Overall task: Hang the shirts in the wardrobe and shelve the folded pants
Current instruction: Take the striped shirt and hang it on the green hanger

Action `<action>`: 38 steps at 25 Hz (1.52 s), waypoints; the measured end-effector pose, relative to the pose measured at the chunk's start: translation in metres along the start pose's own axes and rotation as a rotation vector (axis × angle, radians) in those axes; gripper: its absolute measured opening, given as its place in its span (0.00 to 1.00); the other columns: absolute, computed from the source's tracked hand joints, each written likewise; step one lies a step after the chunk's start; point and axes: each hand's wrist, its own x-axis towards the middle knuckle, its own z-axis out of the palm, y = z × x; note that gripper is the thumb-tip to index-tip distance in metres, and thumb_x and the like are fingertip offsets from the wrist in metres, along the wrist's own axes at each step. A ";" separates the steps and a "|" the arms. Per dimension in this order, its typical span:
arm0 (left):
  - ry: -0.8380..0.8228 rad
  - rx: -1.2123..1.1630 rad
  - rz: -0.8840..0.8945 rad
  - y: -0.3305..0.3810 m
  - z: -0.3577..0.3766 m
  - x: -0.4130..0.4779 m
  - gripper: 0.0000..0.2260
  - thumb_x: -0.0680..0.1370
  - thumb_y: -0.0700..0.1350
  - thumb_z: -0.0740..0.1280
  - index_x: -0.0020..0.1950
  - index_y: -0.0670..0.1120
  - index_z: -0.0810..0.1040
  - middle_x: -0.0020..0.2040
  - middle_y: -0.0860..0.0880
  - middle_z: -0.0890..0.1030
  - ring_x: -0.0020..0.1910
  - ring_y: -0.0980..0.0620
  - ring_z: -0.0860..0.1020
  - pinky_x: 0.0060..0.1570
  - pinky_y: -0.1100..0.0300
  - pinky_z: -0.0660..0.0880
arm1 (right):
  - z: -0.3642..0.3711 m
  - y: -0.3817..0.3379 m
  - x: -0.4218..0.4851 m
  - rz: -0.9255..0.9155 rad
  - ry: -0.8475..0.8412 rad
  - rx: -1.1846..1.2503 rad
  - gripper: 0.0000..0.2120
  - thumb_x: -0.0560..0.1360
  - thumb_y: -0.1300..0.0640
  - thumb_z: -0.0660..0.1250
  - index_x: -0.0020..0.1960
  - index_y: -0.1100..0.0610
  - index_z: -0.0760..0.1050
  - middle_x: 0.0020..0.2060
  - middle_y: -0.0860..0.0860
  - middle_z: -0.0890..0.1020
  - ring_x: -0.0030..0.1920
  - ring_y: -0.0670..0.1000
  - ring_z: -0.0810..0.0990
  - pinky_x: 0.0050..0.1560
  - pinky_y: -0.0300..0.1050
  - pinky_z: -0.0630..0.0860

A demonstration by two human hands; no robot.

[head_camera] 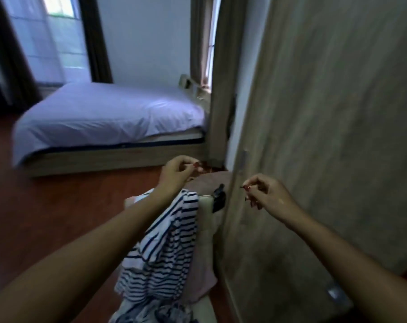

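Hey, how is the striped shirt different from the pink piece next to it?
The striped shirt has navy and white stripes; the pink piece is plain. The striped shirt lies on top; the pink piece peeks out from under it, toward the wardrobe door. Both are unhung, in one pile beside that door.

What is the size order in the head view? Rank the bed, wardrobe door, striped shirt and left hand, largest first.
1. wardrobe door, though its nearness to the camera inflates it, so its lead over the bed is unsure
2. bed
3. striped shirt
4. left hand
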 end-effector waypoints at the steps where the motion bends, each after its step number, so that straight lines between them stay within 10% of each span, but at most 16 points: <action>1: 0.075 0.060 -0.043 -0.023 -0.032 0.006 0.09 0.77 0.37 0.66 0.41 0.49 0.78 0.40 0.44 0.83 0.33 0.58 0.79 0.33 0.66 0.73 | 0.029 0.005 0.019 0.005 -0.049 -0.018 0.05 0.76 0.66 0.63 0.45 0.59 0.76 0.31 0.54 0.78 0.26 0.46 0.75 0.26 0.37 0.70; 5: 0.282 0.386 -0.258 -0.106 -0.121 0.020 0.03 0.75 0.40 0.69 0.46 0.46 0.81 0.50 0.44 0.84 0.47 0.48 0.80 0.51 0.52 0.78 | 0.131 0.032 0.083 0.053 -0.145 -0.085 0.04 0.75 0.63 0.64 0.46 0.59 0.78 0.36 0.52 0.80 0.35 0.47 0.79 0.35 0.37 0.75; 9: 0.092 0.713 -0.364 -0.156 -0.137 0.022 0.13 0.76 0.49 0.68 0.57 0.42 0.80 0.54 0.44 0.82 0.52 0.46 0.79 0.52 0.55 0.74 | 0.193 0.052 0.123 0.158 -0.135 -0.083 0.02 0.75 0.60 0.66 0.45 0.58 0.77 0.34 0.53 0.80 0.38 0.54 0.81 0.43 0.48 0.80; 19: 0.113 0.588 -0.270 -0.182 -0.140 0.028 0.02 0.75 0.50 0.69 0.45 0.55 0.80 0.44 0.59 0.80 0.47 0.56 0.79 0.50 0.56 0.78 | 0.218 0.043 0.125 -0.101 0.019 -0.071 0.04 0.75 0.59 0.66 0.43 0.59 0.76 0.40 0.53 0.79 0.41 0.51 0.77 0.44 0.45 0.76; 24: 0.174 0.578 -0.264 -0.159 -0.134 0.032 0.23 0.79 0.57 0.58 0.31 0.46 0.78 0.28 0.50 0.73 0.29 0.51 0.71 0.36 0.55 0.73 | 0.211 0.045 0.039 -0.437 -0.234 -0.077 0.04 0.76 0.60 0.63 0.43 0.58 0.73 0.39 0.48 0.73 0.40 0.41 0.70 0.42 0.30 0.66; 28: -0.002 0.575 -0.374 -0.143 -0.106 0.029 0.14 0.77 0.58 0.63 0.43 0.49 0.79 0.40 0.49 0.76 0.37 0.51 0.74 0.33 0.61 0.72 | 0.235 0.082 0.016 -0.349 -0.439 -0.130 0.07 0.77 0.53 0.64 0.43 0.56 0.73 0.40 0.45 0.72 0.40 0.39 0.70 0.42 0.30 0.65; 32: 0.085 0.436 -0.543 -0.148 -0.099 0.030 0.19 0.73 0.47 0.72 0.59 0.45 0.71 0.52 0.48 0.74 0.49 0.47 0.75 0.35 0.59 0.77 | 0.233 0.071 0.044 -0.051 -0.116 -0.030 0.06 0.76 0.54 0.66 0.45 0.57 0.73 0.41 0.52 0.76 0.39 0.43 0.75 0.40 0.33 0.71; 38: 0.120 1.080 -0.076 -0.157 -0.092 0.020 0.16 0.73 0.58 0.66 0.56 0.52 0.71 0.58 0.52 0.70 0.57 0.49 0.69 0.54 0.51 0.68 | 0.229 0.038 0.112 0.102 0.098 -0.329 0.19 0.75 0.44 0.64 0.57 0.57 0.68 0.50 0.54 0.78 0.46 0.50 0.77 0.39 0.38 0.72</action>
